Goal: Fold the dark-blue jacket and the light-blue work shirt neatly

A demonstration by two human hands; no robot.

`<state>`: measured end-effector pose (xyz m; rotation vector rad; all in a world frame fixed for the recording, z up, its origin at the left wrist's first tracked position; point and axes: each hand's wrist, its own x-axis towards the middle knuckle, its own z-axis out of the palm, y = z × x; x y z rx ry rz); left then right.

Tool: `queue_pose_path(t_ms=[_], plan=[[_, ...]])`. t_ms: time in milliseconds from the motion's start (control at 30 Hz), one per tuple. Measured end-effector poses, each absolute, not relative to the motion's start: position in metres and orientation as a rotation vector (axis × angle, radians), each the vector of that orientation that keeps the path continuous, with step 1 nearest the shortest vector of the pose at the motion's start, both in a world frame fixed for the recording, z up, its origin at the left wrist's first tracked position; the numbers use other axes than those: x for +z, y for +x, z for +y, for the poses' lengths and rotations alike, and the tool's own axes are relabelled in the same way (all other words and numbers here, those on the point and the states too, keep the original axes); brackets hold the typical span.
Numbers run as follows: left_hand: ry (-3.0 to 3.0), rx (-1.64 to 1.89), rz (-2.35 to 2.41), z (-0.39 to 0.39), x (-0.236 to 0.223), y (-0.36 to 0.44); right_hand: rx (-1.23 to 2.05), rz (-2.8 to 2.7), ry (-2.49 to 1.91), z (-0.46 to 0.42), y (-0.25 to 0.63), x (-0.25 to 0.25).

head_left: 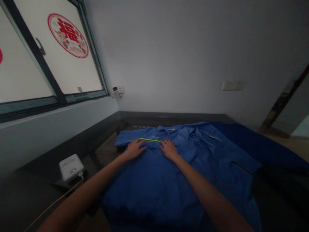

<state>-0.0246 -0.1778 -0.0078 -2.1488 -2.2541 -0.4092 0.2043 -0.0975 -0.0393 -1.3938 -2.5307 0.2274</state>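
Against the pale wall (173,64), a blue work shirt (149,180) lies spread over a dark surface; the left hand (135,149) and right hand (169,149) rest flat, neither grip closed, at either end of its bright strip (150,140), probably to smooth it. The white device (71,167) sits apart, leaving room leftward.

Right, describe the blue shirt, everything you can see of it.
The shirt is plain blue, seemingly woven cloth, wrinkled and spread over a dark surface. It has a collar, pale letters, a thin yellow-green strip below them and pale piping near one shoulder. One sleeve extends towards the window side. The left hand and right hand rest on it near the strip's ends.
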Motion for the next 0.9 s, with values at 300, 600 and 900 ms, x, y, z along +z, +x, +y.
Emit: queue_pose_path(t_ms=[300, 600, 900], plan=[[-2.280, -0.198, -2.223, -0.205, -0.032, 0.021, 0.289, -2.559, -1.485, -0.134, 0.210, -0.038], [-2.304, -0.222, -2.168, -0.194, -0.040, 0.014, 0.247, -2.494, -1.483, -0.135, 0.209, -0.042], [-2.332, -0.196, -2.154, -0.166, -0.039, 0.004, 0.266, -2.450, -1.520, -0.122, 0.203, -0.037]])
